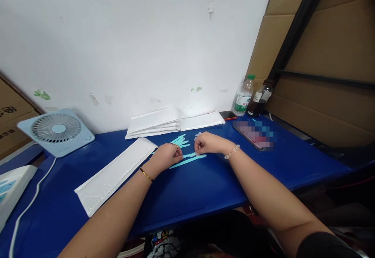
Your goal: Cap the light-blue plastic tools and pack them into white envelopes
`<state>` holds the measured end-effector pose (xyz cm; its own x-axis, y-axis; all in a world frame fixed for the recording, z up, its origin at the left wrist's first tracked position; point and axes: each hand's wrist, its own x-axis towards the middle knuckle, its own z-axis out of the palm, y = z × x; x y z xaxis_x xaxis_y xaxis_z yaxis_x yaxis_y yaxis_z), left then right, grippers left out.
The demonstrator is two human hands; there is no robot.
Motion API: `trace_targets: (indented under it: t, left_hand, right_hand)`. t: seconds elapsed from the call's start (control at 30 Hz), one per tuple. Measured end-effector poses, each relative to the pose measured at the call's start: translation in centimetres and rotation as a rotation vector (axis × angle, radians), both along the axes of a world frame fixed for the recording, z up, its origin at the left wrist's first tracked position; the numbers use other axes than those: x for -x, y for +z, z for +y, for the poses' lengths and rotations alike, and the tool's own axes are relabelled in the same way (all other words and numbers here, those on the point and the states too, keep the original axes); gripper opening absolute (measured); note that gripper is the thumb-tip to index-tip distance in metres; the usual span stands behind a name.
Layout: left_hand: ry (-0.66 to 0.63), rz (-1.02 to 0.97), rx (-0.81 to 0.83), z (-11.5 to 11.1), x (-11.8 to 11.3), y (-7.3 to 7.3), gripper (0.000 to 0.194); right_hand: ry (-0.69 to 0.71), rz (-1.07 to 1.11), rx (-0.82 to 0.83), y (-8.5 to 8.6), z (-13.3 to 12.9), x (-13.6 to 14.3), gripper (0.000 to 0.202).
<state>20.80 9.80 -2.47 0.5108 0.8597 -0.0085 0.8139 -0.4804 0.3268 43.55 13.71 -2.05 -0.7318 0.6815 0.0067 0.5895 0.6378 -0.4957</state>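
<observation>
My left hand (168, 156) is closed in a pinch on one end of a slim turquoise eyebrow razor (188, 155), held just above the blue table. At its other end my right hand (209, 144) pinches the pale tip between finger and thumb. A second turquoise razor (187, 161) lies on the table just in front of the held one. Behind my left hand a fanned pile of turquoise razors (181, 141) is partly covered by my fingers. Small clear pieces (198, 135), too small to make out well, lie behind my right hand.
A long white padded envelope (117, 174) lies to the left. More white envelopes (155, 121) are stacked against the wall. A light-blue fan (58, 131) with a white cord stands at far left. Two bottles (243, 98) and a phone (249, 136) are at right.
</observation>
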Motion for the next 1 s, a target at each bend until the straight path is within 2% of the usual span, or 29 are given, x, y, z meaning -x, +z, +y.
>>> trace_targets:
  t: [0.1,0.27,0.33,0.43,0.57,0.73,0.87,1.0]
  left_hand:
    - [-0.007,-0.040,0.054,0.1,0.3,-0.1,0.021]
    - [0.097,0.055,-0.111,0.4,1.1,0.1,0.023]
    - [0.146,0.127,-0.179,0.5,1.4,0.2,0.022]
    - [0.169,0.194,-0.226,0.5,1.6,0.2,0.025]
    - [0.138,0.217,-0.244,0.6,1.6,0.1,0.028]
    - [0.120,0.175,-0.240,0.7,1.3,0.0,0.015]
    - [0.111,0.081,-0.218,0.7,1.3,0.0,0.014]
    - [0.157,-0.177,-0.118,0.9,1.4,0.0,0.023]
  right_hand:
    - [0.004,0.027,0.033,0.2,0.1,-0.5,0.009]
    - [-0.314,0.016,-0.118,0.5,1.1,-2.6,0.013]
    - [-0.377,-0.035,-0.167,0.5,1.3,-2.9,0.013]
    - [-0.356,-0.053,-0.163,0.1,1.3,-2.5,0.009]
    - [-0.305,-0.049,-0.137,-0.6,1.0,-1.1,0.006]
    - [-0.256,0.002,-0.044,-1.0,1.0,-0.7,0.006]
    - [-0.237,-0.015,-0.017,-0.8,0.8,-0.8,0.007]
    - [-0.248,-0.124,-0.082,-0.4,0.7,-0.7,0.006]
